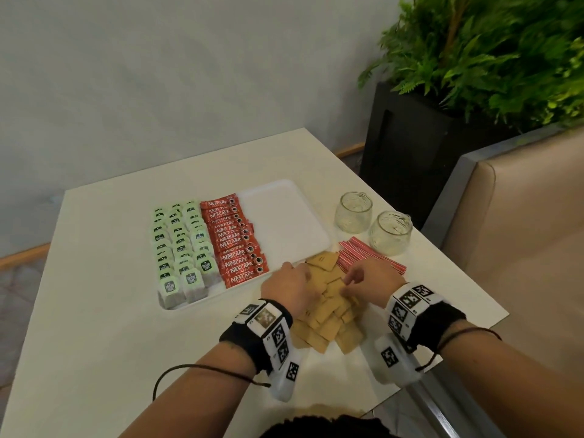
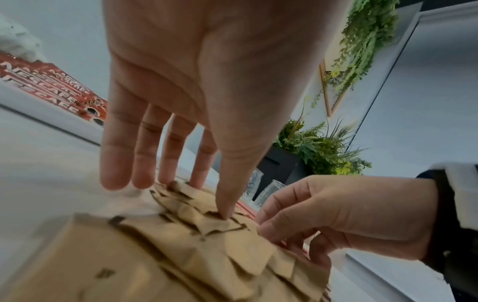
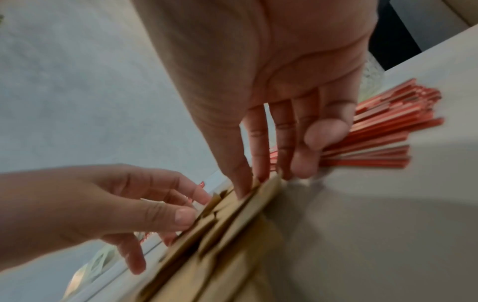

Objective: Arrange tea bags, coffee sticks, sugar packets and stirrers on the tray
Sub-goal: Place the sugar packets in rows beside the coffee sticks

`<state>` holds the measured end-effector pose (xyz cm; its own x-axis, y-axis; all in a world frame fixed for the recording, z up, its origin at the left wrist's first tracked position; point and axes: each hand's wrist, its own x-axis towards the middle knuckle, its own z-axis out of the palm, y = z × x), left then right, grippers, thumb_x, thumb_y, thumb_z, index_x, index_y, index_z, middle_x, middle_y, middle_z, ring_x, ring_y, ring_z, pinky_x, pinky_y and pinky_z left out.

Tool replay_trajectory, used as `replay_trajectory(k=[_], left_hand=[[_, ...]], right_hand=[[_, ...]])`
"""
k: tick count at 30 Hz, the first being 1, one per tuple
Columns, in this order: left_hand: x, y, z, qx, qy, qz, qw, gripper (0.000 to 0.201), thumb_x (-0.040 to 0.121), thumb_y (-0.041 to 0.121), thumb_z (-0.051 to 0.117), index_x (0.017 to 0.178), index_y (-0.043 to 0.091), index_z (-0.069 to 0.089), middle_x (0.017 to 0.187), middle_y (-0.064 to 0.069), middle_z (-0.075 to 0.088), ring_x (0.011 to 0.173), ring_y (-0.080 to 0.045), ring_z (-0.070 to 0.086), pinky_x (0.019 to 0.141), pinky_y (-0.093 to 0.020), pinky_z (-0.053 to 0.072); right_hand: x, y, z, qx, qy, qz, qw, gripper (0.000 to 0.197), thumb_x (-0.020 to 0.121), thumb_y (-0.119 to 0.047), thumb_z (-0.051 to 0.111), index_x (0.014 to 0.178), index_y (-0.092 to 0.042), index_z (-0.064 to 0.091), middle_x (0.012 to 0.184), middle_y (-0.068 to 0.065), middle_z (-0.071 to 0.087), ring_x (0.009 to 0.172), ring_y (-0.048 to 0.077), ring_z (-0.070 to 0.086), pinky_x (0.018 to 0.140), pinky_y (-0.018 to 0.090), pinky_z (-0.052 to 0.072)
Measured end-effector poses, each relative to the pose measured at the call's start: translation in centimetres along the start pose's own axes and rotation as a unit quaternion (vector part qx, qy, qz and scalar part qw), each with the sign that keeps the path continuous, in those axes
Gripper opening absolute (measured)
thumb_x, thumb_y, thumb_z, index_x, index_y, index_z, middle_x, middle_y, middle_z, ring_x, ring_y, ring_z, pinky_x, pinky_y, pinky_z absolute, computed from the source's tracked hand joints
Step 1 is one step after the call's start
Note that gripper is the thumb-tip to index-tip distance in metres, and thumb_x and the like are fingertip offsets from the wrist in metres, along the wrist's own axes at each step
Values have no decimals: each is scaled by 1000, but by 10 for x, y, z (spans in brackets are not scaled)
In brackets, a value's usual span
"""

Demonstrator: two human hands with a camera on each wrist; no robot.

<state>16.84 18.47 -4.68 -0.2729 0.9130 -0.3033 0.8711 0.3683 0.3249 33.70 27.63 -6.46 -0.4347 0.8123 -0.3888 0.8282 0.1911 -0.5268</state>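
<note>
A white tray (image 1: 284, 216) holds rows of green tea bags (image 1: 181, 248) on its left and red coffee sticks (image 1: 235, 245) beside them; its right part is bare. A loose pile of brown sugar packets (image 1: 328, 314) lies on the table in front of the tray. My left hand (image 1: 303, 273) touches the pile's left side with straight fingers (image 2: 116, 173), thumb tip on top. My right hand (image 1: 350, 279) pinches packets (image 3: 232, 235) at the pile's right edge between thumb and fingers (image 3: 261, 159). Red stirrers (image 1: 369, 252) lie just beyond my right hand.
Two glass jars (image 1: 354, 211) (image 1: 390, 232) stand right of the tray. A black planter (image 1: 410, 153) with green fronds and a beige bench seat (image 1: 521, 232) border the table's right side. The table's right edge runs close to the stirrers.
</note>
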Motion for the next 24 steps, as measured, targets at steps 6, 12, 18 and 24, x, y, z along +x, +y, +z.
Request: replay_trajectory(k=[6, 12, 18, 24], left_hand=[[8, -4, 0, 6, -6, 14, 1000, 63, 88, 51, 62, 141, 25, 42, 134, -3, 47, 119, -25, 52, 94, -40, 48], [9, -12, -1, 39, -38, 31, 998, 65, 86, 53, 65, 141, 27, 45, 134, -1, 46, 120, -23, 52, 93, -38, 48], [10, -21, 0, 41, -44, 37, 998, 70, 79, 58, 70, 139, 34, 44, 133, -2, 43, 121, -24, 48, 96, -41, 48], [9, -35, 0, 45, -52, 43, 997, 59, 76, 60, 72, 127, 37, 51, 128, 1, 45, 115, -20, 49, 93, -39, 48]], right_hand=[[4, -14, -11, -4, 59, -48, 997, 38, 76, -49, 75, 108, -32, 62, 78, -14, 55, 75, 4, 55, 72, 25, 49], [2, -20, -9, -110, -12, -106, 988, 37, 81, -46, 72, 116, -40, 65, 71, -25, 38, 67, -6, 41, 63, 18, 34], [13, -32, -9, -114, -21, -141, 983, 48, 75, -47, 77, 120, -41, 62, 99, -7, 51, 86, 8, 51, 72, 22, 39], [2, -26, -1, -94, -71, -132, 984, 42, 75, -34, 80, 115, -36, 67, 97, -8, 59, 83, 9, 57, 77, 24, 50]])
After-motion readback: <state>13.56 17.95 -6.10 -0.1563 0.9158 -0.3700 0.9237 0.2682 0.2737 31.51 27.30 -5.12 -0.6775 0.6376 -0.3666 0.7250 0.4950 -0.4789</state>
